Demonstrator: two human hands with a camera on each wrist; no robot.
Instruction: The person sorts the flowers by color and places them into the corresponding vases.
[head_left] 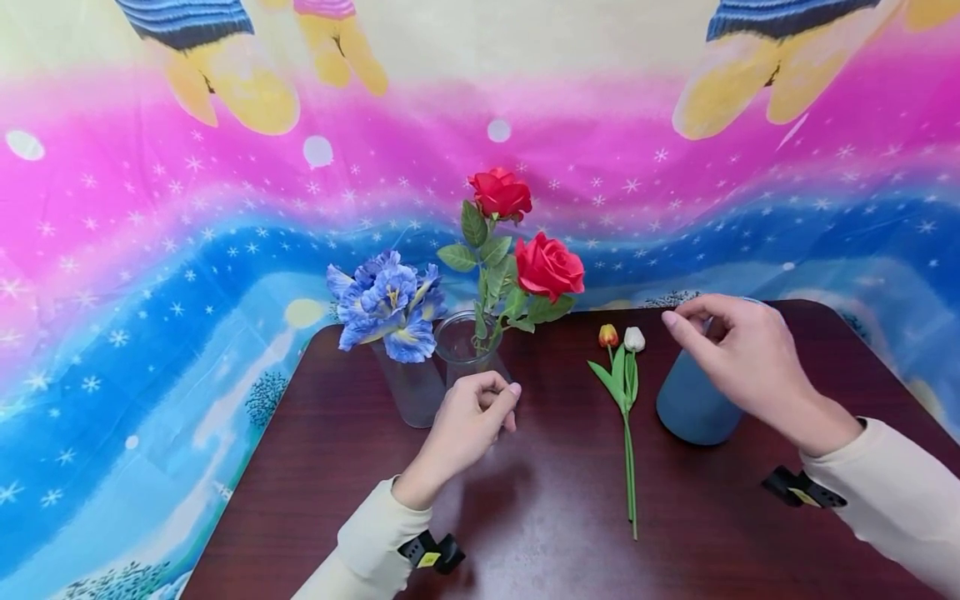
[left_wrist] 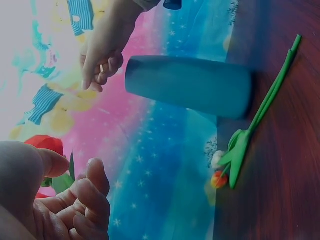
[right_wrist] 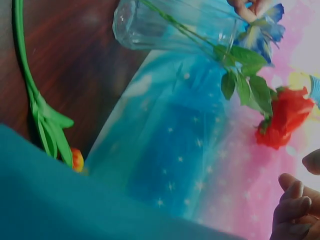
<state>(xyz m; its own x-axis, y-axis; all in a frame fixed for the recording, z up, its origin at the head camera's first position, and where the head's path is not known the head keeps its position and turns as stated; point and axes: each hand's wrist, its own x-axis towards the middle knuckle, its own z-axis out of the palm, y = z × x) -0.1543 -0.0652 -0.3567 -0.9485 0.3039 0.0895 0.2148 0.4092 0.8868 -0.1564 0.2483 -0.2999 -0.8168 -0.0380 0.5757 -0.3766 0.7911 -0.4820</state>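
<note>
In the head view my left hand (head_left: 467,422) is in front of the clear glass vase (head_left: 459,364), fingers loosely curled. The left wrist view shows a gap between its thumb and fingers, with nothing held. My right hand (head_left: 752,360) is raised by the top of the blue vase (head_left: 696,404), partly covering it. Its loosely bent fingers (right_wrist: 292,207) hold nothing. Two red roses (head_left: 551,267) with green leaves stand in the clear vase. Between the hands, two artificial tulips (head_left: 622,385), one orange, one white, lie on the table.
A blue iris-like flower (head_left: 386,292) stands in a tall translucent vase (head_left: 408,387) left of the roses. The dark reddish-brown table (head_left: 322,508) ends at a patterned cloth backdrop (head_left: 225,275) with snowflakes. Black bands (head_left: 431,552) circle both cream-sleeved wrists.
</note>
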